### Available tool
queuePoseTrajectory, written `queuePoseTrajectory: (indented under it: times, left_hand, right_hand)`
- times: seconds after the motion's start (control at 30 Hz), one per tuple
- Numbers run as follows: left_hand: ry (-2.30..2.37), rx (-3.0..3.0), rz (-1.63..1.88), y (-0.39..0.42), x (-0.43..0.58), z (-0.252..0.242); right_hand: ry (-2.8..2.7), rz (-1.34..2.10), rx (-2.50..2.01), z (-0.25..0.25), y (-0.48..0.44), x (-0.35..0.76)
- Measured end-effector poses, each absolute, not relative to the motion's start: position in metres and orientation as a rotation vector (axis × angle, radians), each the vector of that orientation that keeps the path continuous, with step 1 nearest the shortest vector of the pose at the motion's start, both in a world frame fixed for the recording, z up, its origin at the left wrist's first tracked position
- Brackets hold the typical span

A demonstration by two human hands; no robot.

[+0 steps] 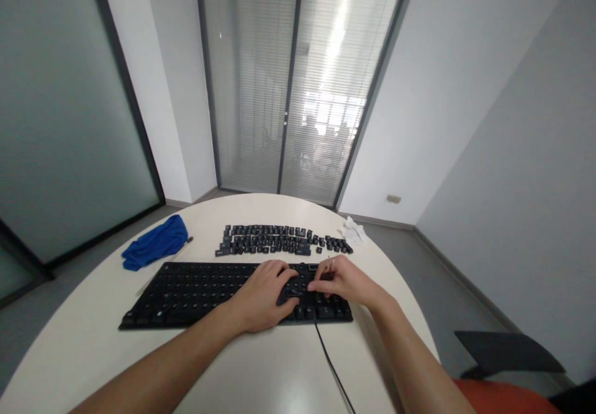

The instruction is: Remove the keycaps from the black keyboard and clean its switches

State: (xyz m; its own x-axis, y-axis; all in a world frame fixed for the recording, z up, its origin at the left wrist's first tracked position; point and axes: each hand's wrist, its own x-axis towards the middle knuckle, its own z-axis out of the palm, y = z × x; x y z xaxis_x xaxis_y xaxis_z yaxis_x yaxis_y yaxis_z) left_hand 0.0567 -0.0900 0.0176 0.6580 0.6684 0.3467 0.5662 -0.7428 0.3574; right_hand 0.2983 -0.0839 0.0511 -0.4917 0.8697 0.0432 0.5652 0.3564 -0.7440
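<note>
Head view: both hands on the partly stripped computer keyboard (195,290), lower middle of the frame.
Its long axis runs left to right, beneath the left hand (270,296), whose thumb and forefinger stand apart; the right hand (342,279), nearer the keyboard's right end, has narrowed fingertips, though I cannot tell whether they grip anything; loose black keycaps (265,240) lie in rows just above, mid-frame.

Head cam, qty 1: fr above, fwd & down; long blk plastic keyboard (200,290) nr, 7 o'clock; dk-framed glass panels (254,91) w/ pale slatted blinds (344,79) far, 12 o'clock.
</note>
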Motion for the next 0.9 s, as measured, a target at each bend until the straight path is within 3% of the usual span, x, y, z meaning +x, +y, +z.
queuePoseTrajectory:
  times: [0.3,0.6,0.9]
  left_hand:
    - [0.936,2.668,0.655,-0.089,0.052,0.018]
    - [0.937,2.639,0.668,-0.090,0.052,0.018]
    - [0.861,2.703,0.599,-0.091,0.050,0.023]
  right_hand:
    - [-2.143,1.051,-1.225,0.056,-0.082,0.309]
    - [-2.340,0.880,-1.186,0.067,-0.097,0.292]
    - [-2.065,1.280,-1.168,0.054,-0.084,0.310]
